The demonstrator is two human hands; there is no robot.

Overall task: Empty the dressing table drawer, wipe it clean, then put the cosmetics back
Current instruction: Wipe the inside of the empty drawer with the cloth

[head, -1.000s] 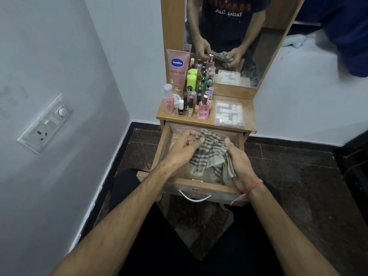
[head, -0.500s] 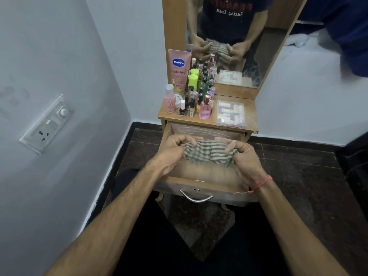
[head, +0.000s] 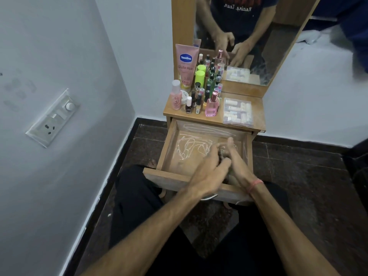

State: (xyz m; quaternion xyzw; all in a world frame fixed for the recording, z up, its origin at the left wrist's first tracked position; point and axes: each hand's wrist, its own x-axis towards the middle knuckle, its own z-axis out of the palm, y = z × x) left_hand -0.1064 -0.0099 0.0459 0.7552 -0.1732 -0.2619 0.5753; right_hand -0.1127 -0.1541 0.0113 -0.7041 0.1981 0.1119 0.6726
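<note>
The open drawer [head: 171,142], its floor streaked with pale marks, is being reached into by both hands. A bunched cloth [head: 222,154], mostly hidden, is being clamped between the left hand [head: 209,174] and the right hand [head: 238,164], fingers curled round it at the drawer's right side. The cosmetics [head: 201,90] are being kept on the bench [head: 256,108], beside a clear box [head: 238,114].

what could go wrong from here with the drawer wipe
The drawer floor shows pale scribbled marks, and the cloth is bunched small between the left hand and right hand, so a pass may miss most of them. The bottles stand crowded on the tabletop right above the open drawer; a bump of the table could tip one in. The drawer is pulled far out, so leaning on it may strain it.
</note>
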